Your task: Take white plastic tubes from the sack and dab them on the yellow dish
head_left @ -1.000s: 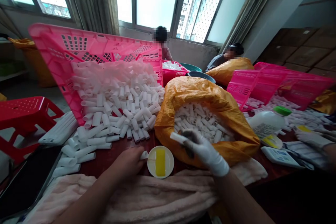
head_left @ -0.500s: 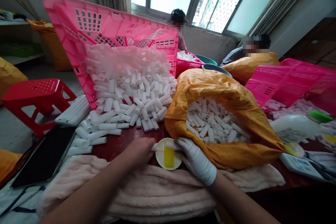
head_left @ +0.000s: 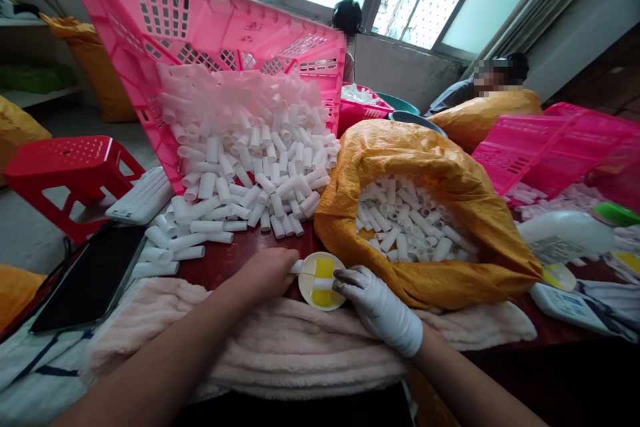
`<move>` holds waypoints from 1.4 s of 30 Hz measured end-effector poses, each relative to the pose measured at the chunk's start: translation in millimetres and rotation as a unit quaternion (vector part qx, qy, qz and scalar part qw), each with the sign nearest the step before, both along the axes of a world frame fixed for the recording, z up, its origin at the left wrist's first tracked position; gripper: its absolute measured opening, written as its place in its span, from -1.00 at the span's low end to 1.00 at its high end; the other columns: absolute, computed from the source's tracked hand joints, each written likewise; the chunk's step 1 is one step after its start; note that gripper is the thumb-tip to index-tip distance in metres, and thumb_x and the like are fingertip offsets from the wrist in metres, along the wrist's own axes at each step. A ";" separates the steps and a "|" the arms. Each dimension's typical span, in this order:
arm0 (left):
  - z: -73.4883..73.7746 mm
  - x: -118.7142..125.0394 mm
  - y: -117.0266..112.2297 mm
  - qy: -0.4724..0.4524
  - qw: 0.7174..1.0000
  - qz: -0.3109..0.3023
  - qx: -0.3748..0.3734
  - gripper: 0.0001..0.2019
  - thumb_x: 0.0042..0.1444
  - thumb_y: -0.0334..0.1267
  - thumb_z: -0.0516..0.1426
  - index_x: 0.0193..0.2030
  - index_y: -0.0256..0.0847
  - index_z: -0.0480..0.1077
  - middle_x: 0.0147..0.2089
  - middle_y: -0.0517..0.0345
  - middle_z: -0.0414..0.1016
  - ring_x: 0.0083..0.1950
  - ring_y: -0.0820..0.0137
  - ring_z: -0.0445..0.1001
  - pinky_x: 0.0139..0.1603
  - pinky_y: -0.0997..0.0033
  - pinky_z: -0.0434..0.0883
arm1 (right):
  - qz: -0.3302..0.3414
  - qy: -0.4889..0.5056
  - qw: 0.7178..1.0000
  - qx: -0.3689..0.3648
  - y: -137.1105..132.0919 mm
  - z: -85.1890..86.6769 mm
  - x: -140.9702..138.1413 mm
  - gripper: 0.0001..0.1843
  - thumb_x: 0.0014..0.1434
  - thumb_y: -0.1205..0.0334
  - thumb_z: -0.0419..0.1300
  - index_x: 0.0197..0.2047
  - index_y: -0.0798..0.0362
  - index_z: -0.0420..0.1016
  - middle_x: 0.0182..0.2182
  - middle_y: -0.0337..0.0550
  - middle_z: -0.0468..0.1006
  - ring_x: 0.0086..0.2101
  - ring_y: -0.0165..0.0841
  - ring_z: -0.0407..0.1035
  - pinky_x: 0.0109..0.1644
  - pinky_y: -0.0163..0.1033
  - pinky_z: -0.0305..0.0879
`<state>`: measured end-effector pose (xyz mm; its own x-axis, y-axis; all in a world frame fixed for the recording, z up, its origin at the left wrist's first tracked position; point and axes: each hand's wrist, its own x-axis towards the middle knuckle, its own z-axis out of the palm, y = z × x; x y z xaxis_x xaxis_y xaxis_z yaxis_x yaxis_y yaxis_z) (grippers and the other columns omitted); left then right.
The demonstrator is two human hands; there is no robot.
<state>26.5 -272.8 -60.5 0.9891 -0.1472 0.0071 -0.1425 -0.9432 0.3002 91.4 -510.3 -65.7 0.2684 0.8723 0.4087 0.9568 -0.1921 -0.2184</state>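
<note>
A small round white dish (head_left: 307, 291) with a yellow strip (head_left: 325, 268) across it lies at the table's front edge. My right hand (head_left: 376, 303), in a white glove with darkened fingertips, has its fingers closed on one end of a short white tube (head_left: 323, 284), which lies crosswise over the yellow strip. My left hand (head_left: 270, 273) is bare and closed beside the dish. From its fingertips sticks out another short white piece of tube (head_left: 297, 267), with a thin line running from it over the dish.
A tilted pink crate (head_left: 215, 27) spills many white tubes (head_left: 260, 180) onto the dark red table. An orange woven sack (head_left: 345, 213) holds more tubes. A pink towel (head_left: 300, 347), a phone (head_left: 90, 280), a red stool (head_left: 65, 160) and a white bottle (head_left: 565, 233) surround this spot. Two people sit beyond.
The white tube in my right hand has moved down across the yellow strip, towards me. My left hand stays beside the dish. The whole view has shifted slightly.
</note>
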 end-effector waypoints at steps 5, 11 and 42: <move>0.7 1.3 -0.6 0.012 1.000 0.001 0.012 -0.87 0.06 -0.27 -0.03 -0.34 -0.18 0.31 -0.29 0.07 0.47 -0.24 0.31 0.44 -0.28 0.40 0.29 | -0.043 0.039 0.997 0.046 0.5 -7.5 -4.4 -0.69 0.20 0.38 0.04 0.02 0.02 0.27 -0.07 -0.03 0.41 -0.10 -0.30 0.33 -0.04 -0.14 0.37; -2.4 2.6 1.2 0.010 1.000 0.003 0.010 -0.86 0.07 -0.24 -0.02 -0.33 -0.18 0.32 -0.28 0.06 0.46 -0.23 0.29 0.43 -0.26 0.38 0.29 | 0.003 -0.095 0.995 -0.022 -1.6 -3.5 -17.8 -0.79 0.20 0.36 0.04 -0.12 0.01 0.42 -0.17 -0.07 0.50 -0.23 -0.27 0.34 -0.20 -0.14 0.37; 46.2 -48.9 -42.7 0.024 0.997 0.007 -0.078 -0.78 0.04 -0.14 0.03 -0.24 -0.18 0.37 -0.30 0.08 0.52 -0.29 0.28 0.49 -0.33 0.40 0.35 | -0.169 0.150 0.964 0.142 52.9 39.3 -51.3 -0.57 0.26 0.05 -0.11 -0.53 0.06 0.30 -0.63 -0.23 0.37 -0.59 -0.46 0.24 -0.50 -0.37 0.16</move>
